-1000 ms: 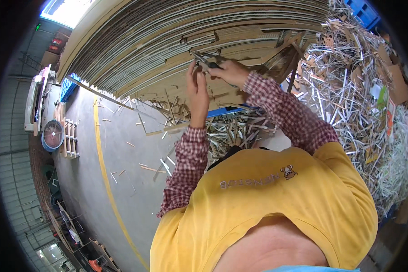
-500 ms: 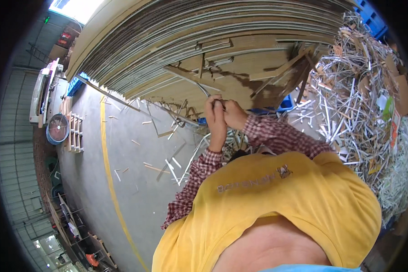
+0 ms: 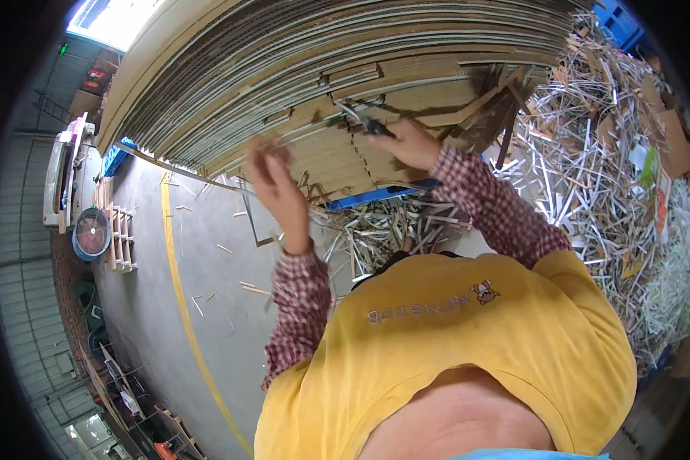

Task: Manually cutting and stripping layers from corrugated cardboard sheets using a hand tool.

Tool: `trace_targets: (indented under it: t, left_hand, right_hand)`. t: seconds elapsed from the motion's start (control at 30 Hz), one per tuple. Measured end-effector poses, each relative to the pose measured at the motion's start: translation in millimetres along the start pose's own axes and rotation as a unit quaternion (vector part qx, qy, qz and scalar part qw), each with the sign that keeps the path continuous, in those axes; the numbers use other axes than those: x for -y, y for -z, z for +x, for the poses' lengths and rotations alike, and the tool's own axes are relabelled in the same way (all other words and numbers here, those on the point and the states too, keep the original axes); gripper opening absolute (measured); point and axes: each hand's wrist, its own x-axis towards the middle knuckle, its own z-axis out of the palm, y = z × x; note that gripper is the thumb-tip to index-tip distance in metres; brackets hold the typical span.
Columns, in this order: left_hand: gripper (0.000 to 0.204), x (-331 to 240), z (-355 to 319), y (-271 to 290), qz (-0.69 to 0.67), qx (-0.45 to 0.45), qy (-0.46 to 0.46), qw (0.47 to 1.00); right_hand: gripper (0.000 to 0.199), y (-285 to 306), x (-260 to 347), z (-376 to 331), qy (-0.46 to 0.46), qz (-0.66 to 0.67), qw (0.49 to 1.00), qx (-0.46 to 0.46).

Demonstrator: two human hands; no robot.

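My right hand (image 3: 412,144) is closed round the black handle of a metal-shafted tool (image 3: 376,127); its exact kind is not clear. The shaft points up and left against the front of a tall stack of cardboard sheets (image 3: 337,165). My left hand (image 3: 277,188) is raised farther left, in front of the stack's lower edges. Its fingers are blurred but look apart, with nothing seen in them. Torn cardboard strips (image 3: 475,103) hang from the stack to the right of my right hand.
A large heap of cardboard and paper strips (image 3: 590,176) rises on the right. More offcuts (image 3: 395,230) lie below the stack by a blue pallet edge (image 3: 379,198). Loose strips dot the grey floor (image 3: 142,284), which has a yellow line (image 3: 180,299). A round fan (image 3: 92,232) stands far left.
My hands were together at the tool and have parted. The left has moved left; the right has gone up and right with the tool. The view has shifted slightly.
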Motion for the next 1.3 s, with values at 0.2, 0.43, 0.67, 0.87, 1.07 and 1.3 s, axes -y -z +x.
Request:
trace_targets:
  t: [0.2,0.43,0.67,0.87,1.07,1.3]
  left_hand:
    - [0.035,-81.1,139.0,4.2,0.149,-0.088,-0.387,0.906]
    - [0.043,-87.4,267.7,5.6,0.396,-0.017,-0.372,0.839]
    - [0.053,-61.0,300.0,6.0,0.465,0.134,-0.253,0.838]
    - [0.057,-64.7,296.2,4.3,0.451,0.123,-0.189,0.864]
    - [0.058,-67.4,291.4,6.5,0.436,0.125,-0.185,0.872]
    - [0.059,-66.9,294.9,8.2,0.459,0.091,-0.166,0.868]
  right_hand:
    - [0.037,-15.6,16.8,18.6,0.036,0.142,0.987,-0.071]
    - [0.027,-62.5,6.7,-13.9,0.109,0.154,0.977,-0.096]
    - [0.045,-89.5,-79.2,-89.2,-0.005,-0.089,0.92,0.381]
    - [0.042,-14.2,-22.6,-34.3,0.03,0.074,0.997,-0.017]
    - [0.044,0.2,5.4,14.7,0.005,0.088,0.996,-0.024]
    - [0.039,-37.4,-8.5,6.9,0.058,0.101,0.991,-0.06]
